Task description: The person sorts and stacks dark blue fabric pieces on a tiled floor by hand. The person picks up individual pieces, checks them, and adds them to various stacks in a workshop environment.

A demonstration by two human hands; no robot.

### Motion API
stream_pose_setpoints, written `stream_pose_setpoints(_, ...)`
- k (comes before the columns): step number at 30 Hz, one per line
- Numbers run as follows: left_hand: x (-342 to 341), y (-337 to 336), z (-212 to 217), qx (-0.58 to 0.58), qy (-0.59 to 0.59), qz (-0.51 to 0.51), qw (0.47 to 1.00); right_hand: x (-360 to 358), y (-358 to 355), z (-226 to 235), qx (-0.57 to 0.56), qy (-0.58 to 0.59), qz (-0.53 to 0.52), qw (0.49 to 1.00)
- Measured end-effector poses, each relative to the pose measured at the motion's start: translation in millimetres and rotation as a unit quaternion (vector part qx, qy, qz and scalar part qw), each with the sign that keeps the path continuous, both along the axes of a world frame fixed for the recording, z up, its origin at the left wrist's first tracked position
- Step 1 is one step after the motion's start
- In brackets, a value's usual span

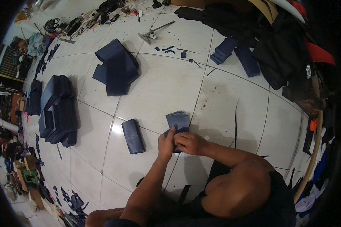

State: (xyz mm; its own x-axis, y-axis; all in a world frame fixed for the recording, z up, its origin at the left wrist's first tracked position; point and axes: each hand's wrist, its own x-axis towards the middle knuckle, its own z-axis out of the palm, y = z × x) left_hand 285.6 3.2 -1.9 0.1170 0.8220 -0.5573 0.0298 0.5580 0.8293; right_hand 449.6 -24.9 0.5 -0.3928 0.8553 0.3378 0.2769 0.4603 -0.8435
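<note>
Both of my hands are on a small stack of dark blue fabric pieces (178,119) near the middle of the floor. My left hand (165,145) grips its left edge, the thumb lying on top. From the right, my right hand (192,143) curls its fingers closed at the near part of the same stack; what the fingertips pinch there is hidden. The far end of the stack sticks out past my hands. Left of it lies a folded dark blue fabric bundle (133,136) with pale markings, untouched.
A tall pile of dark blue fabric (58,113) stands at the left, with crossed fabric bundles (117,70) farther off. Two more bundles (247,61) lie by black cloth (278,53) at the far right. Beyond sit a metal tool (151,36) and scraps (183,55) on the tiles.
</note>
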Motion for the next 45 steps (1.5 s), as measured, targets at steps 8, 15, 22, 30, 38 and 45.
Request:
stream_pose_setpoints(8, 0.2, -3.5, -17.9, 0.005, 0.024, 0.032, 0.999, 28.5, 19.6, -0.3, 0.021, -0.244, -0.229, 0.942)
stream_pose_setpoints(15, 1.7, -4.4, -18.4, 0.03, 0.036, 0.028, 0.998, 23.8, 16.0, -14.4, -0.027, -0.183, -0.187, 0.965)
stream_pose_setpoints(22, -1.3, -4.4, -19.8, 0.038, 0.063, 0.018, 0.997, 14.0, 16.7, 17.0, -0.138, -0.065, -0.171, 0.973)
stream_pose_setpoints(30, 0.0, -3.3, -10.1, 0.044, 0.069, 0.017, 0.997, 15.2, 15.5, 22.3, -0.163, -0.022, -0.052, 0.985)
stream_pose_setpoints(38, 3.3, -5.1, -21.9, 0.043, 0.043, 0.003, 0.998, 13.4, 26.8, -4.4, -0.327, 0.034, -0.254, 0.91)
stream_pose_setpoints(45, -13.4, -10.1, -45.0, 0.171, 0.217, -0.063, 0.959, 11.7, 43.4, -15.1, -0.339, -0.048, -0.164, 0.925)
